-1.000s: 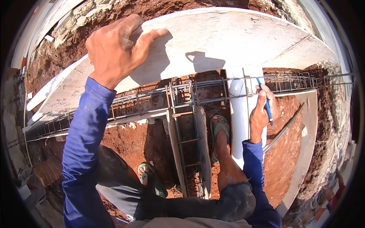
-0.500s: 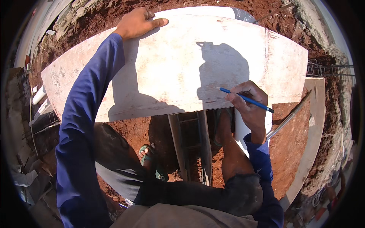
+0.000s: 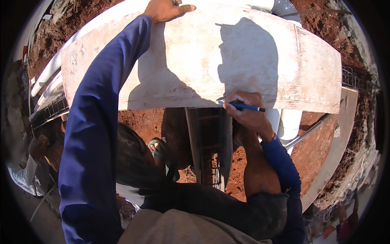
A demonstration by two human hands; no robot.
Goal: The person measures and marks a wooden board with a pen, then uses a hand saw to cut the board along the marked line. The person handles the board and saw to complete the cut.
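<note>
A wide, pale plywood board (image 3: 187,49) lies across in front of me, scuffed and streaked, with my shadow over part of it. My left hand (image 3: 164,10) grips its far edge, the thumb flat on top and the other fingers mostly hidden behind the edge. Close to the near edge, my right hand (image 3: 250,112) pinches a blue pencil (image 3: 248,107) with a dark end. The pencil lies at a low slant, its tip at the board's surface just inside that edge.
White pipes (image 3: 50,77) run past the board's left end, and another white pipe (image 3: 289,124) passes below its right part. Under the board, two upright planks (image 3: 193,142) flank a steel rebar cage in red soil. A curved plank (image 3: 345,110) and more rebar (image 3: 350,77) are at the right.
My right hand has brought the pencil left and down to the board's near edge, laying it flatter. My left hand keeps its hold on the far edge while the whole view has shifted.
</note>
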